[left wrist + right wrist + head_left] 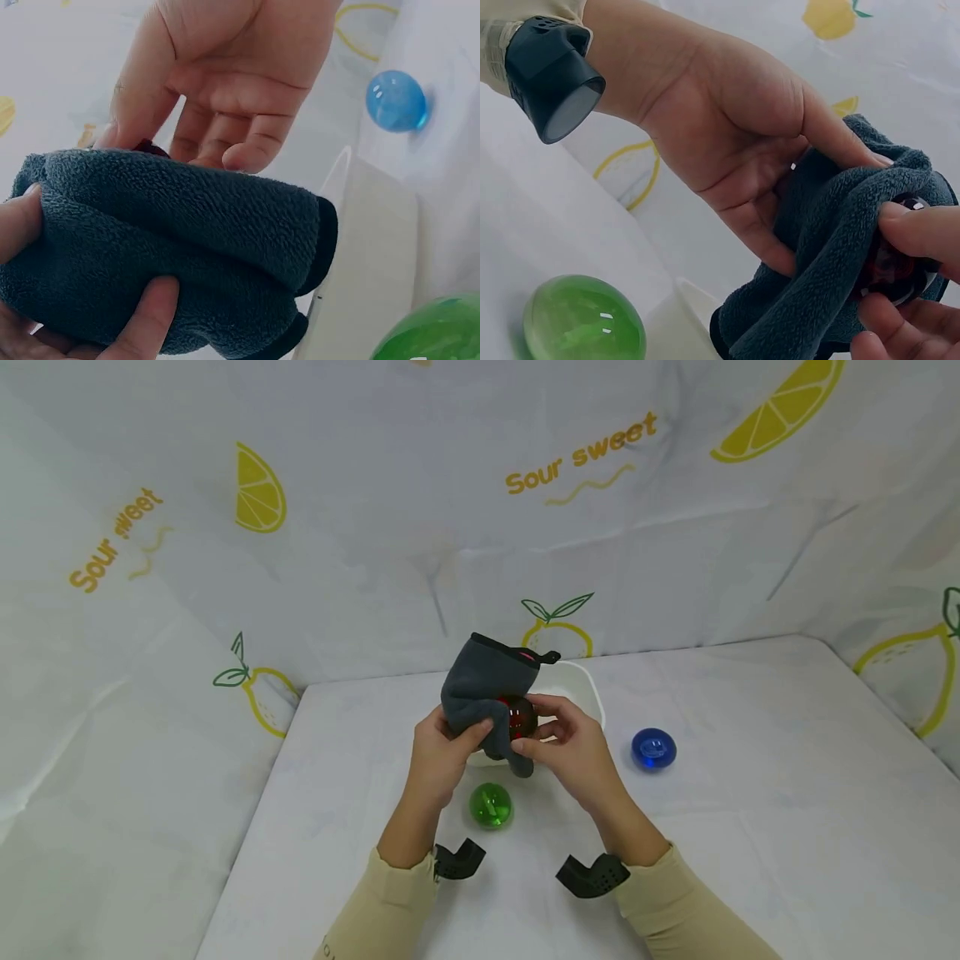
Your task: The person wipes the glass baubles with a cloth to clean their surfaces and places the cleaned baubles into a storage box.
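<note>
Touching a red ball point(522, 718) near the centre of the frame, a dark grey cloth point(483, 681) is gripped by the left hand point(437, 760); the red ball is pinched by the right hand point(576, 752). A white tub point(583, 685) is partly hidden behind them. On the counter point(765, 827), a green ball point(491, 806) is seen at lower centre and a blue ball point(654, 749) right of centre.

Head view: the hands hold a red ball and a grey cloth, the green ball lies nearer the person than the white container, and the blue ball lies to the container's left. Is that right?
Not quite: the head view shows the blue ball to the right of the white container, not its left. The red ball, grey cloth and green ball are as you say.
</note>
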Available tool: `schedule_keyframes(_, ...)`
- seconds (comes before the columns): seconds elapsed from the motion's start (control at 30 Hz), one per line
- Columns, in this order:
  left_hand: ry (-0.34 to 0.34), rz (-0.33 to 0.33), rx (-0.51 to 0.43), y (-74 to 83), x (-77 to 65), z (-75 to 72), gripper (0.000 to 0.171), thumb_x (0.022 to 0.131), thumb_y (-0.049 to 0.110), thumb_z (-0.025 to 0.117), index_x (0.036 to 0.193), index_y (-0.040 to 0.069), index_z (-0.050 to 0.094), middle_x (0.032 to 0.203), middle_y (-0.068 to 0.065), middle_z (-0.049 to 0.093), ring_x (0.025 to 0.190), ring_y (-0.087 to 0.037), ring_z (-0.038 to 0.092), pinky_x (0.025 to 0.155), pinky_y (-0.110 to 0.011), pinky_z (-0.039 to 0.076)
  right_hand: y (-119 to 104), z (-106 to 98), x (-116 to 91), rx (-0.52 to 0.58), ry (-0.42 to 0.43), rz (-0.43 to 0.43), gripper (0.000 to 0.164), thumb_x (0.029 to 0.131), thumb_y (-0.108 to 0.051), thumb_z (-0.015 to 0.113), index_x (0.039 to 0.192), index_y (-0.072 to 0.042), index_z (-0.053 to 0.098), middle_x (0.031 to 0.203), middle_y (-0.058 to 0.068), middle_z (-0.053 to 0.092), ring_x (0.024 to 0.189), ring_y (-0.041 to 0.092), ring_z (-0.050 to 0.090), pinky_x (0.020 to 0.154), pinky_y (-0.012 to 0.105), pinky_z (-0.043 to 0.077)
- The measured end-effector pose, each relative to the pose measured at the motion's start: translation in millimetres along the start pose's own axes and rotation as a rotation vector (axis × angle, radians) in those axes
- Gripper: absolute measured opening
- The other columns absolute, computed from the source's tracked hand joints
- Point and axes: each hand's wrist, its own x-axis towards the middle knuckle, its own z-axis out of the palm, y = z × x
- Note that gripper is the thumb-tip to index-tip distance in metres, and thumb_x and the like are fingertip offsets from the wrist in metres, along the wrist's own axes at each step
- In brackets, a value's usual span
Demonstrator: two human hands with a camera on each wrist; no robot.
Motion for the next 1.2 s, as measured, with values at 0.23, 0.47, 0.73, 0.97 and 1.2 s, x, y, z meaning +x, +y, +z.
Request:
schedule_keyframes(0.23, 0.028, -0.011, -0.017, 0.0, -0.2, -3.1, 0.037, 0.087, 0.012, 0.076, 0.118, -0.002, 0.063, 0.105, -0.013, 0.07, 0.085, -0.013, 0.07, 0.076, -0.029, 0.059, -1, 2, -4, 0.031, 0.027, -0.014, 0.054, 0.082, -0.014, 0.081, 0.132, -0.015, 0.061, 0.113, 0.012, 0.064, 0.088, 0.02, 0.063, 0.069, 0.024, 0.056)
schedule_keyframes(0.47, 0.077, -0.002, -0.069, -1.0, 0.1, -5.6, 0.033, 0.086, 0.006, 0.075, 0.114, -0.004, 0.063, 0.1, -0.007, 0.069, 0.082, -0.012, 0.068, 0.074, -0.026, 0.058, -2, 3, -3, 0.145, 0.022, 0.055, 0.042, 0.089, -0.014, 0.073, 0.129, -0.004, 0.062, 0.096, 0.007, 0.064, 0.081, 0.016, 0.065, 0.076, 0.028, 0.058)
schedule_keyframes(0.73, -0.059, -0.011, -0.1, -5.5, -1.8, -6.9, 0.037, 0.086, 0.009, 0.075, 0.117, -0.006, 0.061, 0.102, -0.007, 0.069, 0.085, -0.013, 0.069, 0.075, -0.028, 0.058, -1, -1, -5, 0.269, -0.002, 0.11, 0.039, 0.1, -0.017, 0.057, 0.127, 0.011, 0.056, 0.087, -0.006, 0.072, 0.07, 0.012, 0.067, 0.075, 0.028, 0.059)
schedule_keyframes(0.97, -0.262, 0.016, -0.043, -2.9, -1.3, -10.5, 0.053, 0.083, 0.025, 0.08, 0.121, -0.004, 0.059, 0.108, -0.01, 0.066, 0.092, -0.015, 0.068, 0.078, -0.03, 0.058, -3, -5, -4, 0.195, -0.03, -0.013, 0.041, 0.094, -0.008, 0.066, 0.13, 0.008, 0.056, 0.092, -0.004, 0.069, 0.077, 0.011, 0.068, 0.076, 0.027, 0.059)
schedule_keyframes(1.2, -0.286, 0.1, 0.069, -0.2, -1.1, -9.7, 0.048, 0.085, 0.016, 0.078, 0.125, 0.0, 0.059, 0.121, -0.017, 0.064, 0.108, -0.019, 0.062, 0.084, -0.031, 0.057, 0, -2, -3, 0.029, -0.027, -0.062, 0.051, 0.088, -0.014, 0.075, 0.137, -0.01, 0.059, 0.109, 0.013, 0.063, 0.088, 0.018, 0.06, 0.077, 0.02, 0.055)
